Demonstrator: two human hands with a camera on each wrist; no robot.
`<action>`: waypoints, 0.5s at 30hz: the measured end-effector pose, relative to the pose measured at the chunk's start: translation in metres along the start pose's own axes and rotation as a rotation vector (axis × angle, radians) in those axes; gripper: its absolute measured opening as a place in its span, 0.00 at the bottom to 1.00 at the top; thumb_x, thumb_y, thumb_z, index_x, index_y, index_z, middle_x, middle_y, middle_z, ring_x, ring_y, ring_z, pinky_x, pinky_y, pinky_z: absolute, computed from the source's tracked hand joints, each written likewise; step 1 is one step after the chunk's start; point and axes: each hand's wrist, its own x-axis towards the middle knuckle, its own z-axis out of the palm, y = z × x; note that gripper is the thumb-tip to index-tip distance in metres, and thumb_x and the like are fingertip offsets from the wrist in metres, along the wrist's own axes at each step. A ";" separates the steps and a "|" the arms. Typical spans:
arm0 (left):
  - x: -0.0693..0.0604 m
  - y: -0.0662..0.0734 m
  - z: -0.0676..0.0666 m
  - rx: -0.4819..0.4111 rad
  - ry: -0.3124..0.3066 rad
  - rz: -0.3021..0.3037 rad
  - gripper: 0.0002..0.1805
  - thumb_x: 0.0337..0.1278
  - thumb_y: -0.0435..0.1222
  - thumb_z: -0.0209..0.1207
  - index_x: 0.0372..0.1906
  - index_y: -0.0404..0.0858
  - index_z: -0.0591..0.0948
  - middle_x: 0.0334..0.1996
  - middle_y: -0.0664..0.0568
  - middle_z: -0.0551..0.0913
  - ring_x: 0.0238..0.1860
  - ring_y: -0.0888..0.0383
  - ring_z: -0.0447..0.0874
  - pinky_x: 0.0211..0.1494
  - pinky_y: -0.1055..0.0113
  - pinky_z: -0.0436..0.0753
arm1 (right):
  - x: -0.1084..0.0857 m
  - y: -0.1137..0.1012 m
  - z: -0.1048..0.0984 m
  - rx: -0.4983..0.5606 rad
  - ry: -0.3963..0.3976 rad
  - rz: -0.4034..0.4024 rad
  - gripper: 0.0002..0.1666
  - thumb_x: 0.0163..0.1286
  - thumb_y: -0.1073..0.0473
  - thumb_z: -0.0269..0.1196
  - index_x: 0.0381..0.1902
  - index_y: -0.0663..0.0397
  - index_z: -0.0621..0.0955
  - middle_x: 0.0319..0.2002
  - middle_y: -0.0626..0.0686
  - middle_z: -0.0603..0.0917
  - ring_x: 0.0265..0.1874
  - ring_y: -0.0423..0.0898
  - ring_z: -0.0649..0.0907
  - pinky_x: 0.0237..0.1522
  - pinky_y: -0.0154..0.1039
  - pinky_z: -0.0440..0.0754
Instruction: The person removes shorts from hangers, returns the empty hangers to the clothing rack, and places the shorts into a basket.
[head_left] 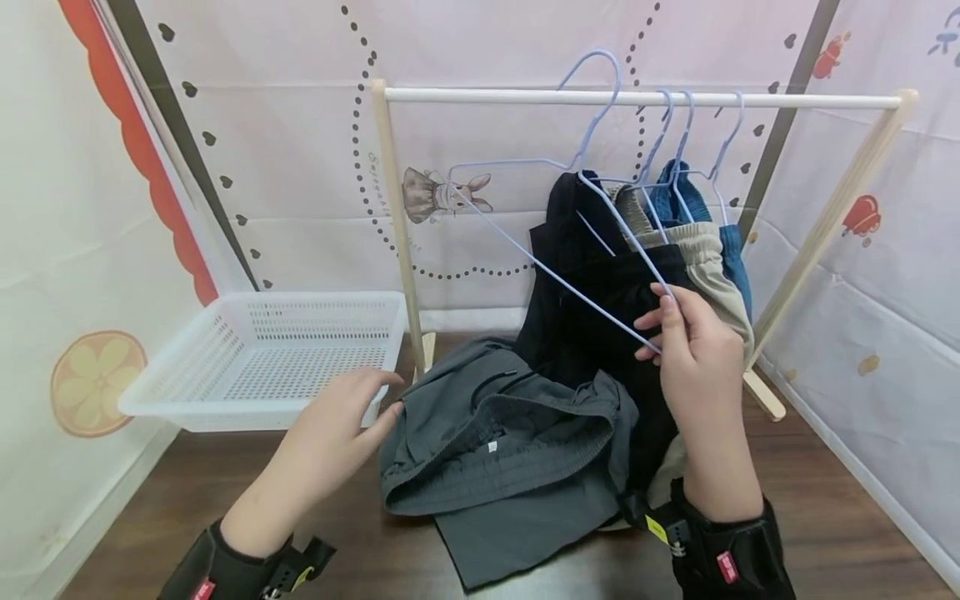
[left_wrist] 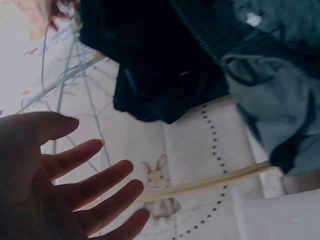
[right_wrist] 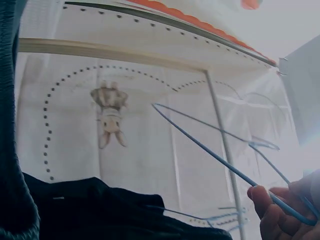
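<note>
One slim light-blue wire hanger (head_left: 557, 276) is in my right hand (head_left: 701, 354), its lower corner pinched between my thumb and curled fingers. It slants in front of the white horizontal rail (head_left: 487, 97) of a clothes rack with pale wooden posts (head_left: 397, 208); its hook curves above the rail, though I cannot tell whether it rests there. The hanger's other lower corner points toward the left post.

My left hand (head_left: 337, 417) has hold of nothing. Its palm is open, the fingers loosely extended and slightly apart, the fingertips just beside the left edge of a dark grey cloth garment with a wide elastic waistband (head_left: 525, 475); whether they touch it, I cannot tell. That garment lies in front of the rack on the dark brown wood-grain surface (head_left: 225, 475), its waist opening toward me, a small white label (head_left: 492, 447) showing inside.

Behind the hanger I hold, a black cloth garment (head_left: 592, 342) hangs down close behind the grey one. Farther toward the rail's right end are a beige garment with a gathered waist (head_left: 708, 258) and a blue cloth garment (head_left: 738, 267). Beyond the rack's left post, a white perforated plastic basket (head_left: 240, 414) sits toward the surface's back left corner.
</note>
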 end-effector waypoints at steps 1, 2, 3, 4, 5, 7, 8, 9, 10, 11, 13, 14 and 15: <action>-0.001 0.000 0.002 0.015 -0.022 0.007 0.14 0.66 0.40 0.58 0.53 0.39 0.79 0.49 0.48 0.81 0.52 0.49 0.78 0.52 0.49 0.77 | 0.002 0.000 0.003 -0.001 0.000 -0.008 0.21 0.80 0.53 0.47 0.55 0.62 0.80 0.31 0.55 0.85 0.18 0.34 0.81 0.26 0.24 0.77; -0.003 0.000 0.005 0.031 -0.045 0.010 0.15 0.66 0.40 0.59 0.53 0.39 0.79 0.49 0.48 0.81 0.52 0.49 0.78 0.51 0.50 0.77 | 0.004 0.000 0.006 -0.001 0.001 -0.011 0.22 0.80 0.54 0.47 0.55 0.62 0.80 0.31 0.56 0.85 0.19 0.36 0.81 0.26 0.24 0.77; -0.004 -0.001 0.008 0.048 -0.065 0.016 0.16 0.65 0.41 0.59 0.54 0.39 0.79 0.50 0.48 0.81 0.52 0.50 0.79 0.51 0.50 0.78 | 0.006 0.000 0.008 -0.002 0.001 -0.012 0.22 0.80 0.54 0.46 0.56 0.62 0.79 0.31 0.56 0.85 0.20 0.37 0.82 0.27 0.23 0.77; -0.006 -0.001 0.011 0.065 -0.082 0.026 0.17 0.65 0.42 0.60 0.54 0.39 0.79 0.49 0.48 0.81 0.51 0.50 0.79 0.50 0.51 0.79 | 0.008 0.000 0.011 -0.003 0.000 -0.013 0.22 0.80 0.54 0.46 0.56 0.62 0.79 0.31 0.56 0.85 0.20 0.39 0.83 0.27 0.22 0.77; -0.007 -0.001 0.015 0.082 -0.098 0.039 0.17 0.64 0.42 0.61 0.54 0.39 0.79 0.49 0.48 0.81 0.51 0.51 0.80 0.50 0.51 0.79 | 0.010 0.000 0.013 -0.006 -0.003 -0.012 0.22 0.80 0.54 0.45 0.56 0.62 0.79 0.31 0.56 0.85 0.21 0.41 0.83 0.28 0.22 0.76; -0.009 -0.002 0.022 0.118 -0.134 0.061 0.19 0.62 0.43 0.63 0.53 0.38 0.79 0.48 0.49 0.82 0.50 0.51 0.81 0.49 0.53 0.80 | 0.014 0.001 0.017 -0.015 -0.007 -0.010 0.22 0.80 0.55 0.45 0.57 0.62 0.78 0.31 0.57 0.85 0.22 0.45 0.84 0.29 0.21 0.76; -0.010 -0.002 0.025 0.137 -0.154 0.070 0.19 0.61 0.44 0.64 0.53 0.38 0.80 0.47 0.49 0.82 0.48 0.52 0.81 0.48 0.54 0.80 | 0.016 0.002 0.019 -0.019 -0.009 -0.006 0.22 0.80 0.55 0.44 0.57 0.62 0.78 0.31 0.57 0.85 0.23 0.46 0.84 0.29 0.21 0.75; -0.011 -0.002 0.028 0.157 -0.176 0.080 0.20 0.60 0.45 0.64 0.53 0.38 0.80 0.46 0.50 0.82 0.47 0.53 0.82 0.46 0.55 0.81 | 0.018 0.002 0.021 -0.021 -0.013 -0.004 0.22 0.80 0.55 0.44 0.57 0.62 0.78 0.31 0.57 0.85 0.24 0.47 0.84 0.29 0.21 0.75; -0.012 -0.002 0.031 0.167 -0.201 0.088 0.22 0.59 0.46 0.65 0.53 0.38 0.80 0.46 0.49 0.82 0.46 0.53 0.82 0.46 0.55 0.81 | 0.020 0.003 0.022 -0.025 -0.015 -0.002 0.22 0.81 0.55 0.44 0.57 0.63 0.78 0.31 0.57 0.85 0.24 0.47 0.84 0.30 0.21 0.75; -0.014 -0.002 0.034 0.179 -0.225 0.098 0.23 0.59 0.48 0.65 0.54 0.38 0.80 0.46 0.49 0.82 0.46 0.52 0.82 0.45 0.55 0.81 | 0.022 0.003 0.024 -0.026 -0.018 -0.001 0.22 0.81 0.55 0.44 0.57 0.63 0.77 0.32 0.57 0.85 0.24 0.48 0.84 0.30 0.21 0.75; -0.017 -0.002 0.041 0.184 -0.277 0.117 0.27 0.57 0.50 0.66 0.55 0.37 0.79 0.47 0.48 0.81 0.46 0.51 0.81 0.44 0.55 0.81 | 0.026 0.005 0.026 -0.035 -0.024 0.003 0.22 0.81 0.55 0.44 0.57 0.63 0.77 0.32 0.57 0.85 0.25 0.48 0.84 0.30 0.21 0.75; -0.018 -0.002 0.045 0.181 -0.301 0.130 0.28 0.56 0.51 0.66 0.55 0.37 0.79 0.47 0.47 0.81 0.46 0.51 0.82 0.44 0.55 0.81 | 0.028 0.005 0.027 -0.039 -0.029 0.006 0.22 0.81 0.55 0.44 0.57 0.64 0.77 0.32 0.57 0.84 0.25 0.48 0.84 0.30 0.21 0.75; -0.020 -0.003 0.049 0.179 -0.322 0.141 0.30 0.55 0.53 0.66 0.56 0.37 0.78 0.49 0.46 0.81 0.48 0.50 0.81 0.45 0.54 0.81 | 0.029 0.005 0.029 -0.044 -0.034 0.010 0.22 0.81 0.55 0.44 0.57 0.64 0.77 0.32 0.57 0.84 0.25 0.48 0.84 0.30 0.21 0.75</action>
